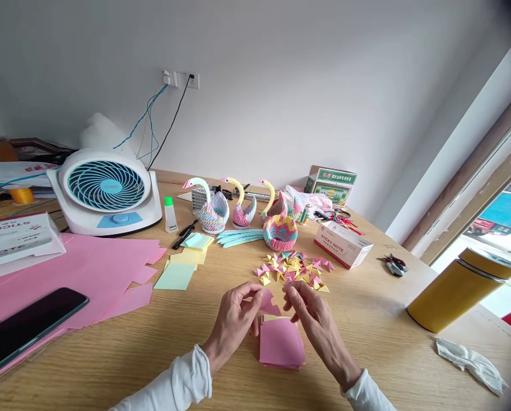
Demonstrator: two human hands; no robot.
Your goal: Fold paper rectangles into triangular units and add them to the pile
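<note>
Between the thumb and fingers of my left hand (pixel 236 314) is a folded piece of pink paper (pixel 271 303). My right hand (pixel 313 314) is just to the right of that paper, its thumb and fingers drawn together in a pinch. Whatever lies between those right fingertips, if anything, is hidden. Below both hands sits a stack of square pink paper notes (pixel 282 342), with a yellow edge showing at its top. Just beyond the fingers, a pile of small folded paper triangles (pixel 296 267) in pink, yellow and teal is spread on the wooden table (pixel 221 371).
Folded-paper swans (pixel 214 214) stand behind a round paper basket (pixel 280 234). A sticky note box (pixel 343 245) is right of the triangles. Further right are a yellow flask (pixel 456 294) and clippers (pixel 394 266). Leftward lie green notes (pixel 176 276), a phone (pixel 28 328) and a fan (pixel 109 188).
</note>
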